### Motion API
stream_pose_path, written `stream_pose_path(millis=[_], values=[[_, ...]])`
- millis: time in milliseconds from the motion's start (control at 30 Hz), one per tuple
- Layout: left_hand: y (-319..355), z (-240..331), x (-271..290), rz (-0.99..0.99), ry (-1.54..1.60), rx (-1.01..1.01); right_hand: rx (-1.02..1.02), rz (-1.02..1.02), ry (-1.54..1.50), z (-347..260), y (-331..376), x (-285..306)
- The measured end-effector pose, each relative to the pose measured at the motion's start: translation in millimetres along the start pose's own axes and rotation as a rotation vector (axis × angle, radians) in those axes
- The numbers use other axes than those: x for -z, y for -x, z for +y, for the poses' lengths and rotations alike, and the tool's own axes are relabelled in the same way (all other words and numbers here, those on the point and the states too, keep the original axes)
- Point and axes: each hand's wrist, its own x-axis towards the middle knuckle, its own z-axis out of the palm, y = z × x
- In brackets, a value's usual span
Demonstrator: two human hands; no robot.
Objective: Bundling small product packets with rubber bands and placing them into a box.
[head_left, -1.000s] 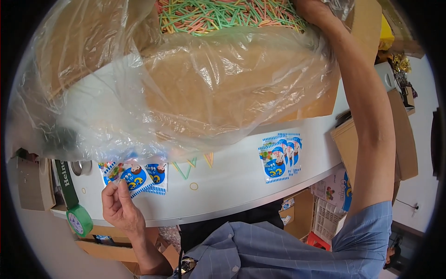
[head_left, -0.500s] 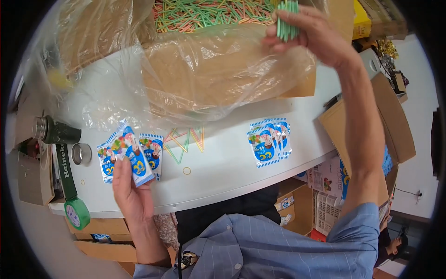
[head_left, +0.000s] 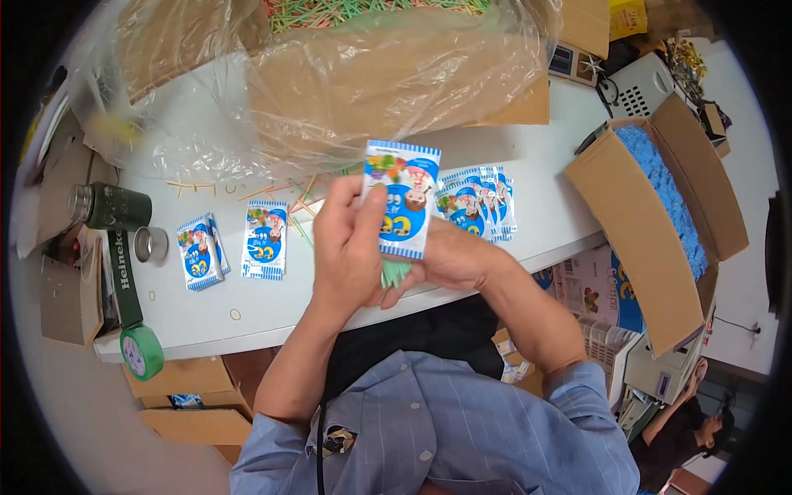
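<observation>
My left hand (head_left: 345, 235) is closed on a blue-and-white printed packet (head_left: 410, 186), held upright in front of my body with the thumb on its face. Behind and below the packet, my right hand (head_left: 455, 254) is wrapped around a bundle of thin green sticks (head_left: 396, 273). Only the lower ends of the sticks show; the packet and my left hand hide the rest. The two hands meet or overlap here. Similar packets lie on the white table (head_left: 198, 318): one pile (head_left: 200, 252) at the left, another pile (head_left: 265, 239) beside it, and a fanned group (head_left: 480, 202) behind my right wrist.
A plastic-lined cardboard box (head_left: 396, 82) of coloured sticks (head_left: 371, 11) stands at the back. Loose sticks (head_left: 301, 202) and a rubber band (head_left: 235, 314) lie on the table. Left are a dark bottle (head_left: 120, 207) and green tape (head_left: 142, 352); right, an open carton (head_left: 635, 227) with blue contents.
My right hand has come down from the stick box with the green bundle to the middle. My left hand has moved right and up with its packet, meeting the right hand.
</observation>
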Motion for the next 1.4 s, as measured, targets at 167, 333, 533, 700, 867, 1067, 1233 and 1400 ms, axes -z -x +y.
stream_pose_path(millis=[167,333,533,700,867,1067,1233,1400], values=[[7.4,-13.7,12.7,-0.025,-0.039,0.242,-0.057,-0.084,-0.149,33.0,-6.2,22.4],[6.3,-4.9,56.7,0.314,0.110,-0.154,0.408,0.163,0.672,31.2,-11.2,34.7],[21.2,2.2,76.9,0.430,0.346,0.071,0.672,0.428,1.105,59.0,-32.5,60.9],[24.5,-7.7,80.3,0.383,0.311,0.095,0.684,0.428,1.150,60.2,-34.1,61.2],[27.8,-20.3,72.9,0.305,-0.063,0.091,0.571,0.455,0.668,47.5,-27.4,56.5],[43.5,-28.5,68.5,0.130,-0.325,0.141,0.669,0.345,-0.051,29.1,-18.7,39.5],[50.8,-23.0,59.7,0.016,-0.344,0.158,0.822,0.188,-0.177,18.2,-16.5,16.5],[52.1,-25.0,55.2,-0.051,-0.284,0.196,0.879,0.048,-0.160,19.3,-18.6,1.8]])
